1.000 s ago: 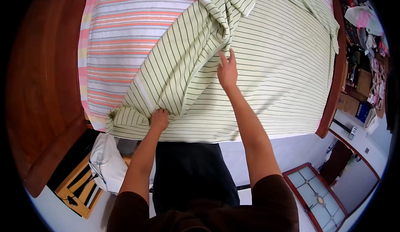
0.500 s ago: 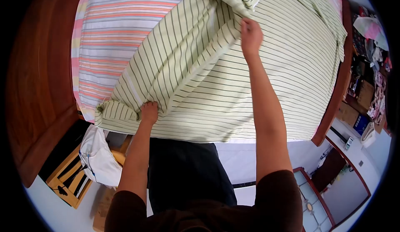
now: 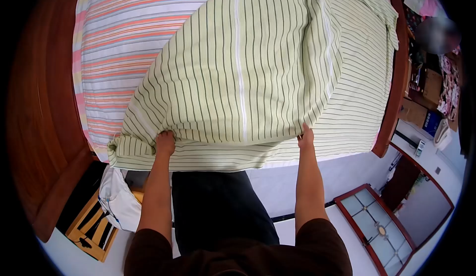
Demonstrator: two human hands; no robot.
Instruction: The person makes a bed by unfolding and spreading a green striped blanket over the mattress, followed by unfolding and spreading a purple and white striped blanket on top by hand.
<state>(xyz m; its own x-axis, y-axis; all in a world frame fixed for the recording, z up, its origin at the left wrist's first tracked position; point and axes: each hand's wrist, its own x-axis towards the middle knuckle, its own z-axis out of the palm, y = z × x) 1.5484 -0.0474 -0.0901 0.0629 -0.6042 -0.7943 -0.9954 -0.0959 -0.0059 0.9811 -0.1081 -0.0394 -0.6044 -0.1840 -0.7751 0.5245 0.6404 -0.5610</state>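
Note:
A light green bedsheet (image 3: 208,87) with dark stripes lies across the bed, its near part folded over in a broad flap. My left hand (image 3: 165,143) is closed on the folded edge near the bunched left corner. Farther right, my right hand (image 3: 306,136) grips the same folded edge, its fingertips partly hidden by the cloth. Between the hands the edge runs nearly straight, close to the near side of the bed. Under the green cloth, a pink, orange and white striped sheet (image 3: 129,43) shows at the left.
A dark wooden headboard (image 3: 44,92) borders the left, and a wooden footboard (image 3: 396,77) the right. A white bag (image 3: 116,199) sits by a wooden chair (image 3: 91,226) at lower left. Boxes and clothes (image 3: 431,85) crowd the far right. A glass-paned door (image 3: 379,226) stands at lower right.
My right hand has come down toward me, drawing the cloth's edge into a wide flap. My left hand has shifted slightly left and down, still gripping. The bunched cloth at the top has spread out.

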